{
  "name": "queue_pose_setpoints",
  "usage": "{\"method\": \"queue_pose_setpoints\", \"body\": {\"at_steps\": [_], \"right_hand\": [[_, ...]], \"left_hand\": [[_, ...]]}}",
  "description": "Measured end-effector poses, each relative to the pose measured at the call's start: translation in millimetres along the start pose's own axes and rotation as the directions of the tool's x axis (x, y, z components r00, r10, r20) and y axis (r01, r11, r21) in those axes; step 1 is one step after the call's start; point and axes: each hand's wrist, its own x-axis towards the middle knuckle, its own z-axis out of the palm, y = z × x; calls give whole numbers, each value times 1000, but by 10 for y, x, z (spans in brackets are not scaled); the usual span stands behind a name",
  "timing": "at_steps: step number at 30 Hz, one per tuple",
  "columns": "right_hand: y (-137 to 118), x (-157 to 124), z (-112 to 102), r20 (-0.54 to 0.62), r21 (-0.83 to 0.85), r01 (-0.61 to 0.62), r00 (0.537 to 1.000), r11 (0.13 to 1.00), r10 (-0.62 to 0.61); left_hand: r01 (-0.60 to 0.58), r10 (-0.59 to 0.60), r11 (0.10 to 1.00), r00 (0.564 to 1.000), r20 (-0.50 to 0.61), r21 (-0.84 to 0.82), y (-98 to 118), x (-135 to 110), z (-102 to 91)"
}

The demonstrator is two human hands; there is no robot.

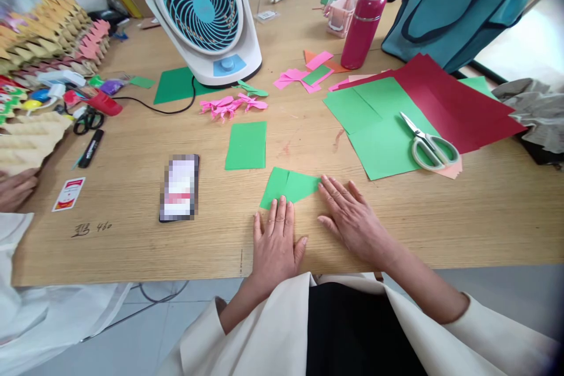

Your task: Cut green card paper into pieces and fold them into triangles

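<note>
A partly folded piece of green paper (291, 183) lies on the wooden table in front of me, tapering to a point at its right. My left hand (277, 244) rests flat, its fingertips on the paper's lower edge. At the pointed right end, the fingertips of my right hand (352, 220) touch the paper, with the fingers stretched out. Just behind to the left sits a stack of green paper rectangles (245, 145). Several pink folded paper pieces (227, 107) lie beyond that stack.
Scissors (427, 144) lie on large green sheets (374, 129) at right, beside red sheets (453, 100). A phone (179, 188) is at left. Farther back stand a fan (205, 17), a red flask (363, 29) and a teal bag (453, 6). Another person's hand (17, 189) shows at far left.
</note>
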Motion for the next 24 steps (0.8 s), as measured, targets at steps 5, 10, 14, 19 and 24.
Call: {"method": "queue_pose_setpoints", "body": {"at_steps": [5,10,14,19,24], "right_hand": [[62,-14,14,-60,-44,-144,988,989,141],[16,42,36,-108,-29,-204,974,978,200],[-16,101,15,-101,11,-177,979,984,177],[-68,116,42,-117,16,-162,980,987,162],[-114,87,83,-149,-1,-147,978,989,146]], "left_hand": [[20,-20,1000,1000,22,-4,8,-11,-7],[12,-12,1000,999,34,-22,-2,-14,-34],[-34,40,995,997,67,-93,-107,36,-185],[14,-6,988,999,50,-154,-307,309,-431],[177,-176,983,984,31,-56,-381,635,-474]]}}
